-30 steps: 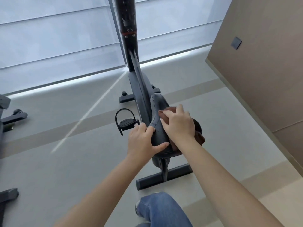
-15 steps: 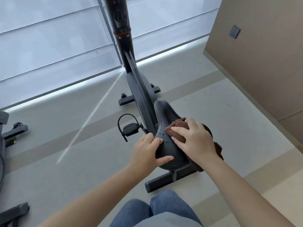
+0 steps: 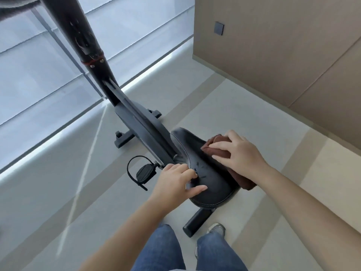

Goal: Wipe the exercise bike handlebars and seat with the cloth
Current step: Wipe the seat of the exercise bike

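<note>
While both hands rest on the bike, these things are visible, from near to far:

Legs: blue jeans (image 3: 160, 249) at the lower edge, one grey shoe (image 3: 216, 229) beside the rear foot bar (image 3: 197, 222) of the bike.

Left hand: the left hand (image 3: 173, 182) lies on the left rear edge of the seat, fingers slightly curled and close together on top, thumb stretched along the side; it holds nothing else.

Seat: the seat (image 3: 205, 173) is black, smooth and a little shiny, with pale stitching along the rim and small marks just beyond the left fingertips. It sits between the two hands.

Right hand: the right hand (image 3: 238, 153) presses flat on the cloth, fingers a little spread, pointing left.

Cloth: the cloth (image 3: 216, 145) is dark brown, bunched under the right fingers on the right side of the seat; one end hangs down past the seat edge below the wrist.

Pedal: a black pedal (image 3: 144, 173) with strap, just left of the left fingers.

Frame: the dark post (image 3: 82, 36) rises far beyond the fingers, toward the top left.

Handlebars: only a blurred dark part at the top left corner; I cannot tell more.

Wall: a brown panel wall (image 3: 283, 55) with a grey switch (image 3: 218, 28), far right.
</note>
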Demonstrator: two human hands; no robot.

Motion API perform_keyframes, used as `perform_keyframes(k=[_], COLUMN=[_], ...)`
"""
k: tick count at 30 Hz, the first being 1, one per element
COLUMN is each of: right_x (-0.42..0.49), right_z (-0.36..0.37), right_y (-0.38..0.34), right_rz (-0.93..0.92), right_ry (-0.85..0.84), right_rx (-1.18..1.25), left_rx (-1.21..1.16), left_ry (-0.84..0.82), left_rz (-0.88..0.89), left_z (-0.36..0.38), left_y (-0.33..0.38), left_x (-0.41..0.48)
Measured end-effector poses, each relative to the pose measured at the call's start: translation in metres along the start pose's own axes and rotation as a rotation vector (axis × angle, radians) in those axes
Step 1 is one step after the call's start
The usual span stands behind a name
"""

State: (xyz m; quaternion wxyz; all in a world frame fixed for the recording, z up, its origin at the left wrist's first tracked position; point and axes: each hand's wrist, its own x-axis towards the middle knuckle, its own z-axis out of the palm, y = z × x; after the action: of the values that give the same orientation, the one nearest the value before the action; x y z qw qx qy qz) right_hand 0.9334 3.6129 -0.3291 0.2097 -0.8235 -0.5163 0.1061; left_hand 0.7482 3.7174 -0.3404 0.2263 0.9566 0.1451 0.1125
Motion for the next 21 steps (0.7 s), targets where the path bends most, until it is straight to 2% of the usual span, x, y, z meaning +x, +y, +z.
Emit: perform_keyframes(k=[3, 5, 7, 10, 14, 17, 21], right_x=[0.027, 0.043, 0.044, 0.018, -0.037, -0.049, -0.024], right_z=[0.001, 0.000, 0.003, 0.012, 0.042, 0.058, 0.040], right_y=[0.009, 0.014, 0.013, -0.010, -0.078, -0.103, -0.069], right_rz=[0.236, 0.442, 0.563, 0.621, 0.776, 0.828, 0.929], right_ry=[0.003, 0.075, 0.137, 0.235, 0.507, 0.540, 0.575], right_rx=[-0.031, -0.051, -0.079, -0.122, -0.141, -0.156, -0.129], left_rx=[-0.112, -0.095, -0.036, 0.027, -0.009, -0.038, -0.060], left_ry=[-0.058, -0.074, -0.082, -0.127, -0.156, -0.138, -0.115], left_rz=[0.054, 0.081, 0.138, 0.266, 0.389, 0.428, 0.485], left_z=[-0.014, -0.022, -0.026, -0.023, -0.018, -0.014, -0.012], left_y=[-0.019, -0.033, -0.047, -0.064, -0.079, -0.086, -0.092], left_x=[0.018, 0.035, 0.053, 0.072, 0.082, 0.087, 0.093])
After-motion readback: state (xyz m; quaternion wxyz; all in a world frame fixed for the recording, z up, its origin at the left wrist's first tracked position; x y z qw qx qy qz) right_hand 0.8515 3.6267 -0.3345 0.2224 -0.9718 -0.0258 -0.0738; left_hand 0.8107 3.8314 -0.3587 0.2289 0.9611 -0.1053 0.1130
